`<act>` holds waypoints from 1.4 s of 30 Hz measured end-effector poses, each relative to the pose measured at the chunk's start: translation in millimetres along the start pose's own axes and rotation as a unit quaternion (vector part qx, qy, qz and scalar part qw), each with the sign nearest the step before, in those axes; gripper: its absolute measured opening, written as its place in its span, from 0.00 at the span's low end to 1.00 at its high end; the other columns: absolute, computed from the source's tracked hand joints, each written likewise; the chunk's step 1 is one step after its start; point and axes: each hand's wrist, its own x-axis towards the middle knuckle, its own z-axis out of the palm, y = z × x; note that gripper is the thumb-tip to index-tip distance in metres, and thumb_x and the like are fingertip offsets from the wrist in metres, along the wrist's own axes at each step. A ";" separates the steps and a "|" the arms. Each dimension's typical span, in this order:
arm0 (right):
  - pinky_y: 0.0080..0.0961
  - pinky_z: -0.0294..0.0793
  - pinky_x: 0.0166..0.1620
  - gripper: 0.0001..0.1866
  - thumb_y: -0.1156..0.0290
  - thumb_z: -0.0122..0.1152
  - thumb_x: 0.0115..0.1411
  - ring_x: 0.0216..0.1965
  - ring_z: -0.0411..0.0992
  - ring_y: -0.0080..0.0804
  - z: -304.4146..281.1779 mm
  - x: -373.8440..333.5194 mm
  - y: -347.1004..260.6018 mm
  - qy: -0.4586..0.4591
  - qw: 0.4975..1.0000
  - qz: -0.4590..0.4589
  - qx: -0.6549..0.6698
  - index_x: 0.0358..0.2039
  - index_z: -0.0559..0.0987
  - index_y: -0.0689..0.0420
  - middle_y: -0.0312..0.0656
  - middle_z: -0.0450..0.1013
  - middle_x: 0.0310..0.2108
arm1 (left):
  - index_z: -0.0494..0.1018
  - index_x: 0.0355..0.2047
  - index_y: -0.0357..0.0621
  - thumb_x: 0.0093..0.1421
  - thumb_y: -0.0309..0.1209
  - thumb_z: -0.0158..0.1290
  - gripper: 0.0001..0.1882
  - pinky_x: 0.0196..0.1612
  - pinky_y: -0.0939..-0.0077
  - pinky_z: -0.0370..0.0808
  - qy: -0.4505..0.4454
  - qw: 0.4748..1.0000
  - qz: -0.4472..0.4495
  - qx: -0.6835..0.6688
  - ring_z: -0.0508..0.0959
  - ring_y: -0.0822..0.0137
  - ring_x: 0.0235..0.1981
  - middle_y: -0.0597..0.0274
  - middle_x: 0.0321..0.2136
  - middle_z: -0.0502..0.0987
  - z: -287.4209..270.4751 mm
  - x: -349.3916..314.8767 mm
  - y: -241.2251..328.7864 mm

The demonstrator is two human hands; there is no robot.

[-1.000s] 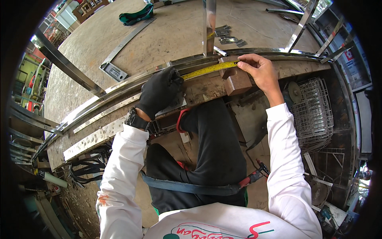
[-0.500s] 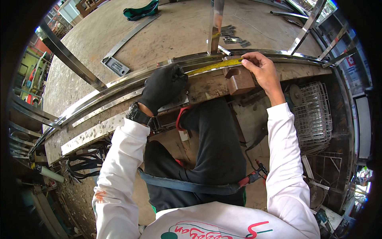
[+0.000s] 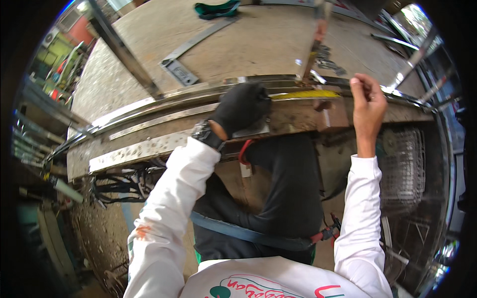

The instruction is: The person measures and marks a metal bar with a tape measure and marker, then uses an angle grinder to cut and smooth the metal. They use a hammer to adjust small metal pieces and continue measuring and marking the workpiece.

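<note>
My left hand (image 3: 243,108), in a black glove, is closed at the workbench edge, and a yellow tape measure blade (image 3: 305,94) runs out of it to the right. The tape's case is hidden in the glove. The blade lies along the curved metal frame rail (image 3: 198,91) and passes above a brown block (image 3: 333,116) at the bench edge. My bare right hand (image 3: 368,107) is raised just right of the blade's end, apart from it. Its fingers are curled with thumb and forefinger together, and nothing shows between them.
Metal uprights (image 3: 124,49) rise from the rail. A metal square (image 3: 181,72), a green strap-like item (image 3: 216,9) and small metal pieces (image 3: 325,59) lie on the board beyond. A wire basket (image 3: 405,166) stands at right. Across my lap lies a dark hose-like strip (image 3: 248,233).
My right hand has let go of the tape's end and moved a little right of it. The view has shifted, so the bench sits farther right at the left side.
</note>
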 end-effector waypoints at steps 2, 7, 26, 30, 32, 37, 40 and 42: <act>0.19 0.75 0.37 0.07 0.70 0.67 0.67 0.30 0.74 0.18 26.0 3.5 -31.9 -0.012 0.998 -0.047 0.050 0.40 0.85 0.60 0.33 0.80 0.30 | 0.80 0.34 0.43 0.60 0.38 0.59 0.11 0.37 0.49 0.79 0.003 1.000 0.000 -0.003 0.83 0.41 0.33 0.44 0.28 0.81 -1.5 -1.0 -3.1; 0.17 0.74 0.32 0.06 0.71 0.67 0.67 0.27 0.74 0.18 100.3 44.2 -64.8 0.078 0.976 -0.158 0.128 0.39 0.85 0.59 0.34 0.80 0.29 | 0.79 0.36 0.39 0.63 0.38 0.61 0.13 0.38 0.53 0.78 -0.030 0.998 -0.031 0.047 0.82 0.40 0.34 0.43 0.28 0.81 -8.0 -1.1 2.5; 0.22 0.67 0.23 0.16 0.60 0.64 0.68 0.22 0.71 0.20 75.2 134.9 93.4 -0.243 0.957 0.133 -0.084 0.46 0.85 0.61 0.35 0.78 0.24 | 0.79 0.40 0.39 0.62 0.36 0.65 0.14 0.37 0.64 0.78 -0.035 0.998 -0.045 0.015 0.83 0.56 0.29 0.51 0.28 0.82 -3.2 -0.1 3.4; 0.21 0.62 0.21 0.16 0.59 0.61 0.71 0.19 0.65 0.16 25.5 134.0 103.5 -0.204 0.958 0.200 0.015 0.44 0.85 0.60 0.33 0.75 0.22 | 0.80 0.39 0.42 0.62 0.38 0.63 0.13 0.39 0.58 0.78 -0.051 0.996 -0.066 -0.011 0.83 0.48 0.35 0.49 0.31 0.83 -3.1 0.4 -1.0; 0.21 0.59 0.20 0.17 0.58 0.60 0.71 0.19 0.62 0.14 0.5 131.0 114.5 -0.168 0.957 0.232 0.039 0.43 0.85 0.61 0.33 0.73 0.22 | 0.80 0.39 0.42 0.62 0.37 0.63 0.13 0.39 0.59 0.78 -0.054 0.997 -0.059 -0.013 0.83 0.49 0.34 0.49 0.31 0.83 -2.6 1.4 -0.7; 0.37 0.75 0.35 0.21 0.52 0.60 0.70 0.32 0.78 0.40 -37.6 129.4 138.2 -0.127 0.950 0.139 -0.248 0.44 0.85 0.57 0.46 0.82 0.31 | 0.78 0.40 0.38 0.64 0.35 0.64 0.13 0.36 0.66 0.77 -0.048 0.998 -0.041 0.013 0.82 0.63 0.27 0.51 0.28 0.83 -7.7 0.1 6.6; 0.46 0.76 0.49 0.22 0.48 0.61 0.68 0.43 0.80 0.58 -35.3 123.7 145.3 -0.095 0.953 0.084 -0.275 0.46 0.85 0.55 0.52 0.84 0.38 | 0.79 0.39 0.41 0.62 0.39 0.63 0.14 0.38 0.58 0.76 -0.044 0.998 -0.052 0.005 0.83 0.45 0.34 0.48 0.29 0.82 -8.3 -0.5 6.3; 0.45 0.76 0.48 0.23 0.47 0.63 0.68 0.40 0.79 0.53 -39.4 121.6 157.1 -0.078 0.957 0.032 -0.278 0.48 0.84 0.54 0.49 0.82 0.36 | 0.79 0.38 0.41 0.62 0.39 0.63 0.14 0.37 0.58 0.76 -0.052 0.997 -0.050 -0.009 0.83 0.45 0.33 0.48 0.29 0.82 -5.1 1.7 5.6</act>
